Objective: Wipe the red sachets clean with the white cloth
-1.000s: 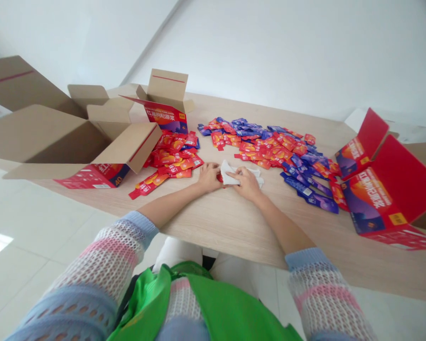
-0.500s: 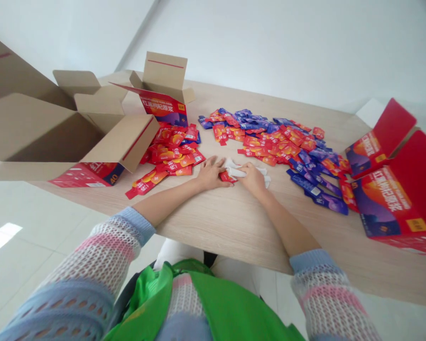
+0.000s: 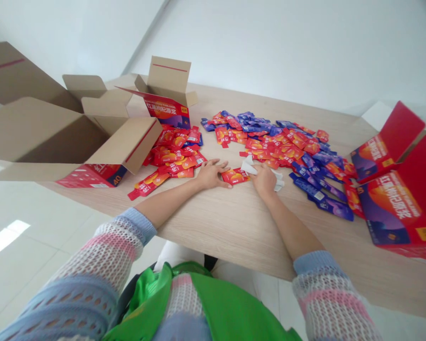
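A red sachet (image 3: 235, 176) lies flat on the wooden table (image 3: 213, 213) between my hands. My left hand (image 3: 213, 174) rests on the table at the sachet's left end, thumb and fingers apart around that end. A white cloth (image 3: 249, 166) is in my right hand (image 3: 264, 180), whose fingers are wrapped round it just right of the sachet; part of the cloth sticks out on the hand's far side. Left of my left hand is a pile of red sachets (image 3: 173, 151). Beyond my right hand spreads a larger pile of red and purple sachets (image 3: 280, 144).
A large open carton (image 3: 106, 175) stands at the left, its flaps spread. Behind it is a smaller open red box (image 3: 166, 111). Two open red boxes stand at the right, one nearer (image 3: 394, 208) and one farther (image 3: 372, 151). The table's front edge is close to my body.
My right hand has moved right with the cloth, off the red sachet, which now shows almost fully. My left hand has stayed nearly in place. The whole view has shifted slightly.
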{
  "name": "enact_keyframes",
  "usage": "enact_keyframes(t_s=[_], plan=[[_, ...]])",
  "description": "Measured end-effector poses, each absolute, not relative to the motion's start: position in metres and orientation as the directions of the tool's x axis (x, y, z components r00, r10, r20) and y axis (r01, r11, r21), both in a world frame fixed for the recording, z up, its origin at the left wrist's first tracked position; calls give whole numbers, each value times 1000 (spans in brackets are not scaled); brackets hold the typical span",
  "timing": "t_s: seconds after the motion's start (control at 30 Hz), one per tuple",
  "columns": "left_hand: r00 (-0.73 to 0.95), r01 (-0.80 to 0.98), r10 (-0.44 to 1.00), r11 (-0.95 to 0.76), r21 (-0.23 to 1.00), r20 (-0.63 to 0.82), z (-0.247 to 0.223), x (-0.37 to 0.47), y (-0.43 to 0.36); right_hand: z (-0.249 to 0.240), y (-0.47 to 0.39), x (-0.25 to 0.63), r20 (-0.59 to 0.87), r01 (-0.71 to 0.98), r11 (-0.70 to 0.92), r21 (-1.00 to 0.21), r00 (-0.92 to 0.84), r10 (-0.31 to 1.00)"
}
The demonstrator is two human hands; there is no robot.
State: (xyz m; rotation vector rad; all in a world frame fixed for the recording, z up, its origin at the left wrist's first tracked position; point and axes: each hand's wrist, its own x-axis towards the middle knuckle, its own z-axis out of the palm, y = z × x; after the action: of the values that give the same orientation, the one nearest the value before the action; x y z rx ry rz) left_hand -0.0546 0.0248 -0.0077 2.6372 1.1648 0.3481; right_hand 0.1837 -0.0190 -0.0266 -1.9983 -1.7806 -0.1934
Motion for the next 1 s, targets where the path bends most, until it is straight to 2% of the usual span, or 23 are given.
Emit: enact_keyframes(t_s=[0.2, 0.33, 0.43, 0.6, 0.8, 0.9, 1.0], plan=[[655, 683, 745, -654, 326, 123, -8, -53, 26, -15, -35, 155, 348, 964, 104, -245, -13, 938], [639, 698, 759, -641, 319, 127, -9, -53, 26, -5, -39, 134, 252, 918, 289, -272, -222, 942], [635, 695, 760, -641, 326, 140, -11, -53, 27, -3, -33, 136, 198, 850, 398, -345, -348, 916], [641, 697, 760, -636, 330, 111, -7, -53, 25, -6, -19, 159, 162, 728, 470, -500, -455, 876], [653, 710, 755, -641, 294, 69, -3, -53, 22, -8, -19, 169, 143, 759, 406, -509, -390, 910], [652, 715, 756, -639, 286, 60, -4, -53, 23, -11, -18, 174, 169, 830, 311, -464, -261, 950], [650, 715, 757, -638, 287, 61, -5, -52, 24, -16, -13, 185, 238, 912, 147, -383, -56, 970]])
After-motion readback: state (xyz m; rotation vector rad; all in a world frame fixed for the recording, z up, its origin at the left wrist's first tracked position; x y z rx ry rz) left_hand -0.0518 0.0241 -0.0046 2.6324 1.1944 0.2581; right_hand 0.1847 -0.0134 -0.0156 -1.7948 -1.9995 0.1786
